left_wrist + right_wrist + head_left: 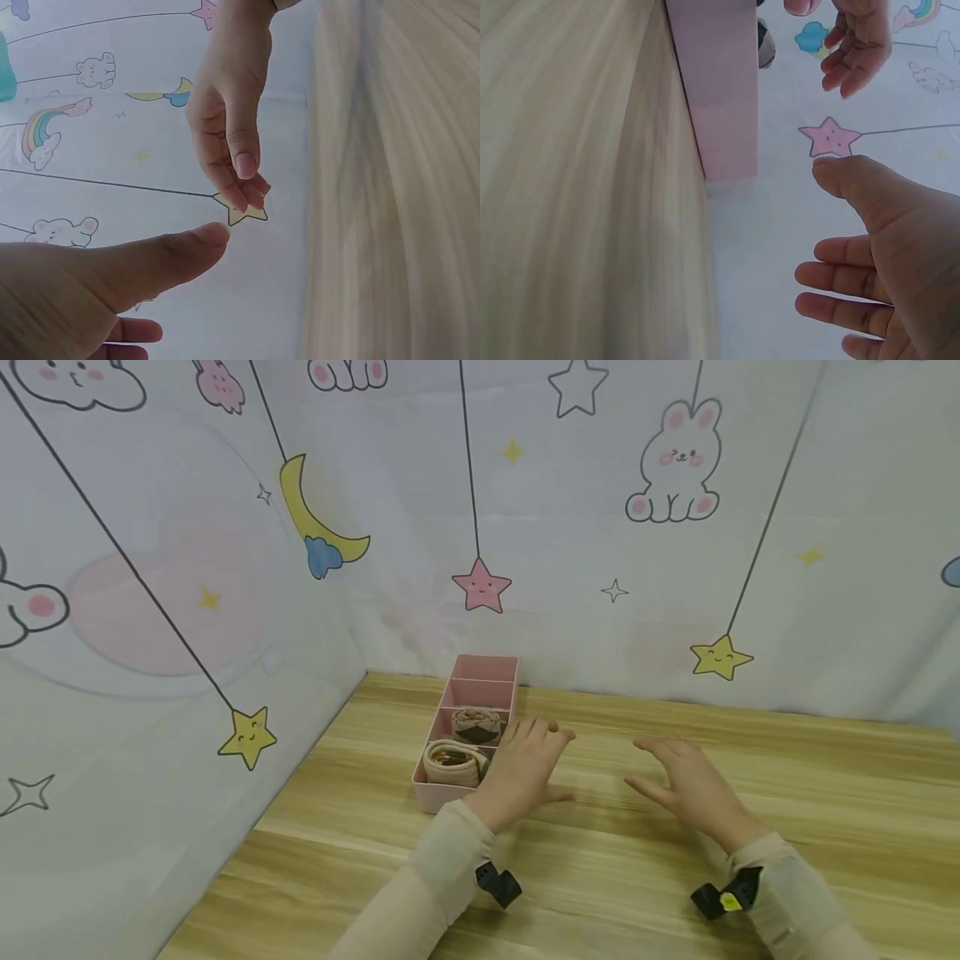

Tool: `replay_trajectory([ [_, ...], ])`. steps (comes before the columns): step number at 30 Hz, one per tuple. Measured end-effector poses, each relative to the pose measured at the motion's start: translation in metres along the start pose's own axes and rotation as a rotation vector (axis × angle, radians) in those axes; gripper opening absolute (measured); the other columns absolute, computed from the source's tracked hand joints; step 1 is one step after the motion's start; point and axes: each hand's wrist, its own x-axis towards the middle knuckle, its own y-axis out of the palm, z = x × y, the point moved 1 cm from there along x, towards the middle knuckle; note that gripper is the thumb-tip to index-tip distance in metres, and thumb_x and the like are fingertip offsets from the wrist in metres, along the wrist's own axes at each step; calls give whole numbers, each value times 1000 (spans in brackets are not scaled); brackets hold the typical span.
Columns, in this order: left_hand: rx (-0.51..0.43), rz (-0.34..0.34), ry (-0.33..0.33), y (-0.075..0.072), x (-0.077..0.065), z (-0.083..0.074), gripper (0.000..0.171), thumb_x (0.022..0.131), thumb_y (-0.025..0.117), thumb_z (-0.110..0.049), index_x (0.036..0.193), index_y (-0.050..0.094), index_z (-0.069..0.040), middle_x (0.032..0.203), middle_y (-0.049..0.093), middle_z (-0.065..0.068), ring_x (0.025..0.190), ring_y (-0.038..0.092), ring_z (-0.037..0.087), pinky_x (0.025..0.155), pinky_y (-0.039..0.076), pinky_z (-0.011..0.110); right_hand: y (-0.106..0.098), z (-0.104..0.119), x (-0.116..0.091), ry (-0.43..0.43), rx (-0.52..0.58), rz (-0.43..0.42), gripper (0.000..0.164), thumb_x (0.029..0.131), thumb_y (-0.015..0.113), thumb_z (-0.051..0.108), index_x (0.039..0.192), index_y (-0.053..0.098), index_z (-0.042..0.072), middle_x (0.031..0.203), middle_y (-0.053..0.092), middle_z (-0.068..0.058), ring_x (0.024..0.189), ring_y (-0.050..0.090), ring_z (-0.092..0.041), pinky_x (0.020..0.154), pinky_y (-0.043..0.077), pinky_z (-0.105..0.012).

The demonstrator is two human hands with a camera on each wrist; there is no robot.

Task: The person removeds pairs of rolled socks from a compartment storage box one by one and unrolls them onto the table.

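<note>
A long pink divided box [442, 798] stands on the wooden table, left of centre. Its nearest compartment holds a rolled cream fabric piece [450, 764], possibly a sock, and the one behind it a beige roll with a dark patch [477, 727]. My left hand [521, 772] hovers by the box's right side, hiding part of it, with fingers spread and nothing in them. Across a gap to the right, my right hand [697, 789] is raised over the table, fingers extended, also holding nothing. The right wrist view shows the box's pink side wall [727, 90] beyond my thumb.
The two farther compartments of the box [483, 668] show only pink walls and floor. A white curtain [570, 635] printed with stars, rabbits and a moon hangs behind the table and along its left side. The wood-grain table [847, 793] extends to the right.
</note>
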Motion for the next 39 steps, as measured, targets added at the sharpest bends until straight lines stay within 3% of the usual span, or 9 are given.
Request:
replay_trajectory([
  [5,-31,33,-4,-12,-3,8,73,70,78,-54,129,52,-20,122,55,3,117,51,21,104,39,38,-3,10,4,9,17,32,48,89,68,31,123,60,-1,123,63,-21,117,55,-41,97,44,-57],
  [9,-49,84,2,-23,-6,15,74,71,77,-55,131,52,-21,124,54,4,119,49,22,104,39,39,-6,18,7,-22,20,38,37,89,68,26,116,65,1,115,67,-17,107,62,-35,91,49,-52],
  [18,-112,192,20,-40,-10,34,68,72,80,-49,126,54,-17,127,51,5,122,46,23,106,36,40,-7,33,17,-31,56,80,25,90,67,23,107,69,6,104,71,-10,92,65,-25,80,53,-46],
  [28,-238,236,-47,-47,-18,64,68,67,86,-40,120,58,-11,118,52,10,115,45,29,104,36,45,0,55,31,-78,90,77,21,90,66,24,105,70,10,101,71,-5,89,65,-21,77,54,-40],
  [34,-275,302,-141,-53,-25,82,70,66,87,-38,122,56,-10,116,52,11,112,45,28,100,38,44,5,72,43,-124,128,81,21,90,66,23,106,69,9,101,71,-6,89,65,-21,76,54,-37],
  [39,-268,366,-222,-56,-31,95,71,69,84,-41,124,54,-10,123,52,12,119,44,29,103,38,45,11,87,53,-178,159,77,22,90,66,24,106,69,9,101,71,-6,88,65,-20,76,54,-36],
])
